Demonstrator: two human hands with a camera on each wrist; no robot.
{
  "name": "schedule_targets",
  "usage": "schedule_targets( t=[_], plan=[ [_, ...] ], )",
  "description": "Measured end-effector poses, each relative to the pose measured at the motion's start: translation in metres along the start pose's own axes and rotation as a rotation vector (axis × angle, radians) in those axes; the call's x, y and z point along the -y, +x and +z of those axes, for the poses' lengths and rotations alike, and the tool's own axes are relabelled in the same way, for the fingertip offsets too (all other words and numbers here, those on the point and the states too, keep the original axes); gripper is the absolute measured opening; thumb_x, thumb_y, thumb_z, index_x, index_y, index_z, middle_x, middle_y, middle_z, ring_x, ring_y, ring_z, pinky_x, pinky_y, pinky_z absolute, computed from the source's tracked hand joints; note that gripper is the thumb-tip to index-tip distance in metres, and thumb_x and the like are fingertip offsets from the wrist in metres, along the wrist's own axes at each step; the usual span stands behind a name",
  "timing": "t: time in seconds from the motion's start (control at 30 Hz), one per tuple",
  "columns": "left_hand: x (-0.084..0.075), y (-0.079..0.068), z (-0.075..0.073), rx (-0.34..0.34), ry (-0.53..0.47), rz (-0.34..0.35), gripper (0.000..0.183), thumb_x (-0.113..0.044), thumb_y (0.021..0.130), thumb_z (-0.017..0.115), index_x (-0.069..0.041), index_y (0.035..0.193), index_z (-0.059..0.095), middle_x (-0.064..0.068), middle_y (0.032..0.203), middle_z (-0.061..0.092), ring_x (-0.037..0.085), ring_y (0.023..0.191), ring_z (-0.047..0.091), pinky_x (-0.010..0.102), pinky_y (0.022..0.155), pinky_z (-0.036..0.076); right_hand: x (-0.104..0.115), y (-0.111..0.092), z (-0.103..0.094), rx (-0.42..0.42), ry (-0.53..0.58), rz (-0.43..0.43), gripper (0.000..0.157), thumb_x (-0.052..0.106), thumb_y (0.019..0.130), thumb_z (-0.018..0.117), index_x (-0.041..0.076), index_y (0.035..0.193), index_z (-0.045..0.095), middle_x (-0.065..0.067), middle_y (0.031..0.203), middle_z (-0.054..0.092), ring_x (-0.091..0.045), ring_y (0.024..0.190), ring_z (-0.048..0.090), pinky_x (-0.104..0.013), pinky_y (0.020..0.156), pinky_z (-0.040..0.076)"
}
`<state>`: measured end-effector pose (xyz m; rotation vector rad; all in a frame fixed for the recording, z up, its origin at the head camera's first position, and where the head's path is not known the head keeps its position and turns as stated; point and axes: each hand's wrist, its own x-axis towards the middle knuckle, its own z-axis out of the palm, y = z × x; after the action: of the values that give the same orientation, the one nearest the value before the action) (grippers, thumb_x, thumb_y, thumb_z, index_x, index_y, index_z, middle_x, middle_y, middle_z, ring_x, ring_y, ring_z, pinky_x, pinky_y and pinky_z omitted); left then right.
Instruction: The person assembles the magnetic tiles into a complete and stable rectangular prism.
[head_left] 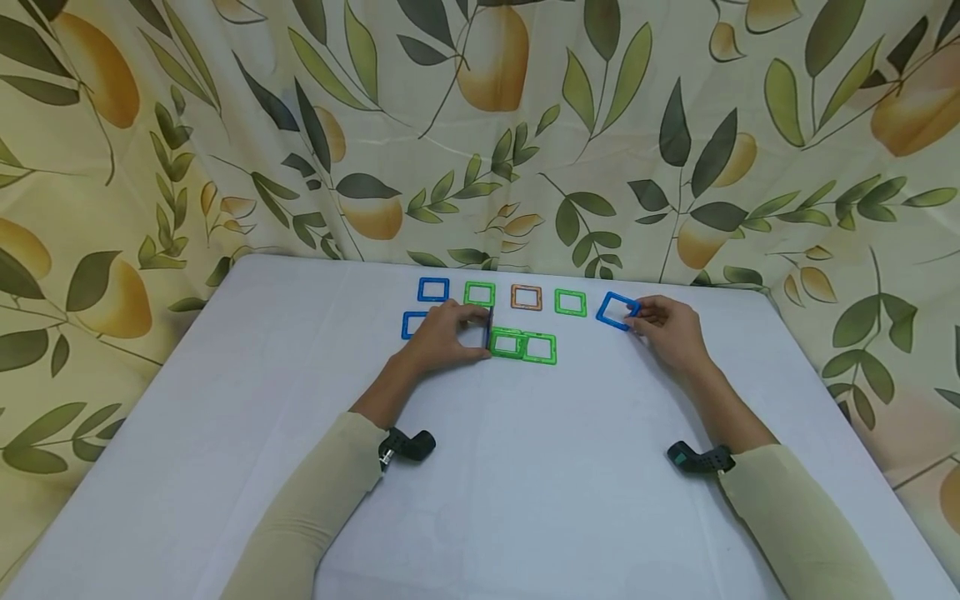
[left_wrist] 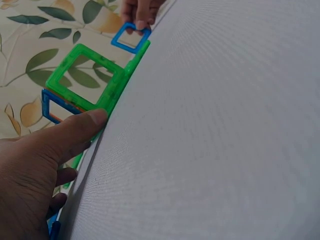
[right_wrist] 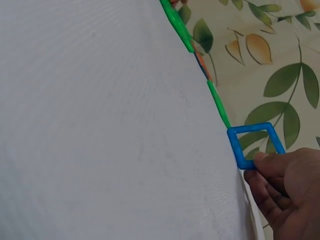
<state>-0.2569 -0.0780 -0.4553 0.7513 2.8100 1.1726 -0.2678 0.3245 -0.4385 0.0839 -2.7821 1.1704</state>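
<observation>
My left hand (head_left: pixel 444 337) pinches a dark blue square tile frame (head_left: pixel 489 329) that stands upright, seen edge-on from above. Its thumb is at the corner of a green square frame (left_wrist: pixel 85 75), which looks raised in the left wrist view. Right of that hand, two green frames join side by side, the outer green frame (head_left: pixel 540 348) lying flat. At the right, another blue square frame (right_wrist: pixel 234 148) is tilted between the thumb and fingers of my right hand (head_left: pixel 670 332). Part of a blue frame (head_left: pixel 408 325) is hidden behind the left hand.
Along the back of the white-covered table (head_left: pixel 555 467) lie a blue frame (head_left: pixel 433 290), a green frame (head_left: pixel 480 293), an orange frame (head_left: pixel 527 297) and a second green frame (head_left: pixel 571 302). A fruit-patterned curtain (head_left: pixel 480 167) hangs behind the far edge.
</observation>
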Motion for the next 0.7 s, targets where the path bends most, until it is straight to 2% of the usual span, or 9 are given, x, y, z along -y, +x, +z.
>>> schedule_targets(
  t=[0.7],
  plan=[
    [0.001,0.000,0.003,-0.008,0.024,-0.010,0.068,-0.034,0.080,0.094,-0.014,0.140,0.068,0.004,0.116,0.061,0.021,0.104,0.052,0.038,0.085,0.047,0.012,-0.015,0.004,0.009,0.030,-0.058,0.027,0.008,0.101,0.071,-0.006,0.124,0.067,-0.021,0.112,0.072,-0.023,0.097,0.066,-0.009,0.077,0.050]
  ],
)
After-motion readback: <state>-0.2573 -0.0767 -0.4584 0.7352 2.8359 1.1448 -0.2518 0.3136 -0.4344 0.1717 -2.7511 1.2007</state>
